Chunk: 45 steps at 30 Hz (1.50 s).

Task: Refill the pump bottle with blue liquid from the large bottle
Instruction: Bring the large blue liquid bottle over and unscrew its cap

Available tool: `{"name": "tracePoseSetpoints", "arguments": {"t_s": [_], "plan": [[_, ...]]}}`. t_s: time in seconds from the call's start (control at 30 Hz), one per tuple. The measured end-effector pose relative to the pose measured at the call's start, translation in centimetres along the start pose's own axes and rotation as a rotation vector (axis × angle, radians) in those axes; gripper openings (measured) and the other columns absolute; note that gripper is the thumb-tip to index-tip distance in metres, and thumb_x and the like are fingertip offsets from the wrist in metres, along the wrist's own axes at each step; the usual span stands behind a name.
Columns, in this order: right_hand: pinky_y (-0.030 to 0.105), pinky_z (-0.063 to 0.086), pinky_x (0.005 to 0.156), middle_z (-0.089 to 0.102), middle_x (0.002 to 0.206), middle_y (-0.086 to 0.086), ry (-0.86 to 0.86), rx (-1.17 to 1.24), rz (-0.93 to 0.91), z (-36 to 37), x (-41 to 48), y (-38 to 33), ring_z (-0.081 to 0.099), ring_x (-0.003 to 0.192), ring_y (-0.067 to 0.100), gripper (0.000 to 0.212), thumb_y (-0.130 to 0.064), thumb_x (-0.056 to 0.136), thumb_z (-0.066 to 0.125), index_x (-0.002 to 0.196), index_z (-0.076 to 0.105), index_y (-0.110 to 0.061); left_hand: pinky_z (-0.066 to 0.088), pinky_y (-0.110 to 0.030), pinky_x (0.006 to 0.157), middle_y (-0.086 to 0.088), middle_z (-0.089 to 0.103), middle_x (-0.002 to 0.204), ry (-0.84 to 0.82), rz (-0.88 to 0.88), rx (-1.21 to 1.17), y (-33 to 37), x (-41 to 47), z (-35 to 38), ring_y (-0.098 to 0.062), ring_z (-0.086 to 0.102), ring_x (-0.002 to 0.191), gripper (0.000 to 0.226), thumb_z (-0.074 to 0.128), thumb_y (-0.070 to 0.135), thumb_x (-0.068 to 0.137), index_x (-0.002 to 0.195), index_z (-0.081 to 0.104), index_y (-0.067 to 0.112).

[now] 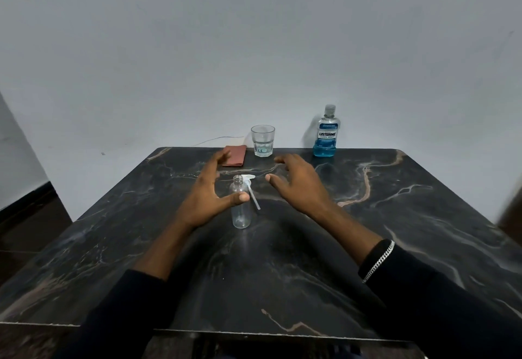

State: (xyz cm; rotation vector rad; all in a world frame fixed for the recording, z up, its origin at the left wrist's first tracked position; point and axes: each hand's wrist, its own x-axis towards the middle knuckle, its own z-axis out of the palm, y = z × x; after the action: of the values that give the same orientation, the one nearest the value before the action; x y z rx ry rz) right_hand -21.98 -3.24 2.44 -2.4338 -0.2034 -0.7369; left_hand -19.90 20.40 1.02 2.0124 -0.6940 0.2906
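Upright and uncapped on dark marble table (pixel 395 217): small clear plastic pump bottle (pixel 241 214), white pump head (pixel 250 182) just beside. Left hand (pixel 209 192) spread, thumb across bottle; right hand (pixel 299 186) spread, near. Large capped bottle of blue liquid (pixel 326 135) at far edge.

one pump bottle (pixel 241 214), one pump (pixel 249 179), one large bottle (pixel 325 135), one glass (pixel 263 141), one brown item (pixel 234 155)

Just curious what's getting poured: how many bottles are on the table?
2. The empty-looking pump bottle stands uncapped in the middle of the table; the large bottle of blue liquid stands capped at the far edge, right of the glass. None seems hidden.
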Motion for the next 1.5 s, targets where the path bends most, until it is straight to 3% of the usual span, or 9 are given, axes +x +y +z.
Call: {"name": "tracePoseSetpoints", "arguments": {"t_s": [0.1,0.23,0.4,0.63,0.77,1.0,1.33,1.4,1.5], "plan": [[0.035,0.053,0.095,0.059,0.133,-0.002,0.033,0.002,-0.019,-1.6,-1.2,-0.1,0.058,0.117,0.013,0.049,-0.044,0.091,0.064,0.133,0.057,-0.019,0.030,-0.028,0.118,0.013,0.032,0.164,0.132,0.139,0.149,1.8,-0.3,-0.4,0.002,0.029,0.151,0.110,0.064,0.086,0.072,0.161,0.024,0.035],[0.031,0.051,0.093,0.059,0.131,-0.004,0.068,-0.003,-0.029,-3.8,-2.4,0.3,0.057,0.116,0.011,0.048,-0.046,0.092,0.063,0.132,0.057,-0.021,0.029,-0.040,0.124,0.005,0.030,0.167,0.213,0.401,0.367,5.2,-0.4,0.2,-0.013,0.019,0.159,0.105,0.068,0.074,0.081,0.161,0.026,0.020],[0.031,0.051,0.092,0.060,0.127,-0.004,0.121,0.001,0.004,-6.2,-3.0,1.8,0.057,0.113,0.011,0.048,-0.046,0.090,0.066,0.130,0.057,-0.021,0.033,-0.041,0.124,-0.002,0.038,0.163,0.186,0.579,0.429,9.8,0.5,4.1,-0.015,0.023,0.158,0.092,0.059,0.071,0.091,0.158,0.032,0.014],[0.036,0.052,0.097,0.059,0.134,0.004,0.101,0.000,0.126,-8.2,-1.8,5.2,0.058,0.118,0.019,0.049,-0.037,0.092,0.068,0.134,0.055,-0.015,0.037,-0.035,0.115,0.002,0.037,0.162,0.089,0.323,0.295,10.7,4.6,11.3,-0.012,0.035,0.149,0.087,0.048,0.075,0.094,0.160,0.024,0.023],[0.036,0.053,0.095,0.062,0.129,0.007,0.103,0.040,0.228,-8.3,0.1,7.9,0.061,0.113,0.020,0.044,-0.032,0.091,0.066,0.130,0.057,-0.012,0.042,-0.041,0.112,-0.006,0.035,0.164,0.079,0.083,0.212,8.6,7.7,15.4,-0.021,0.040,0.147,0.091,0.045,0.076,0.094,0.161,0.021,0.018],[0.022,0.043,0.071,0.066,0.110,0.002,0.138,0.200,0.444,-6.4,4.8,14.8,0.061,0.096,0.014,0.045,-0.038,0.083,0.075,0.118,0.061,-0.014,0.035,-0.030,0.098,-0.015,0.040,0.160,0.140,-0.252,-0.011,5.2,15.2,21.8,-0.031,0.045,0.143,0.073,0.050,0.053,0.103,0.158,0.027,0.010],[0.038,0.043,0.110,0.052,0.146,0.015,0.027,0.267,0.570,-4.2,12.2,22.5,0.052,0.133,0.026,0.069,-0.024,0.086,0.075,0.146,0.044,-0.007,0.044,-0.039,0.109,-0.017,0.040,0.154,0.153,-0.401,-0.163,2.5,25.2,27.5,-0.033,0.050,0.136,0.058,0.052,0.025,0.106,0.156,0.029,0.005],[0.035,0.042,0.110,0.050,0.148,0.015,-0.029,0.243,0.545,-3.7,13.1,22.6,0.050,0.135,0.027,0.070,-0.019,0.087,0.071,0.149,0.041,-0.007,0.044,-0.038,0.107,-0.018,0.041,0.153,0.157,-0.428,-0.197,1.9,26.4,27.8,-0.034,0.051,0.135,0.061,0.053,0.024,0.105,0.157,0.027,0.005],[0.029,0.046,0.094,0.064,0.132,0.011,-0.093,0.245,0.477,-2.9,14.0,22.5,0.062,0.119,0.026,0.050,-0.010,0.087,0.062,0.136,0.055,-0.011,0.046,-0.036,0.099,-0.018,0.050,0.148,0.137,-0.451,-0.218,0.9,27.2,28.7,-0.034,0.055,0.131,0.060,0.056,0.027,0.104,0.154,0.032,0.005]]}}
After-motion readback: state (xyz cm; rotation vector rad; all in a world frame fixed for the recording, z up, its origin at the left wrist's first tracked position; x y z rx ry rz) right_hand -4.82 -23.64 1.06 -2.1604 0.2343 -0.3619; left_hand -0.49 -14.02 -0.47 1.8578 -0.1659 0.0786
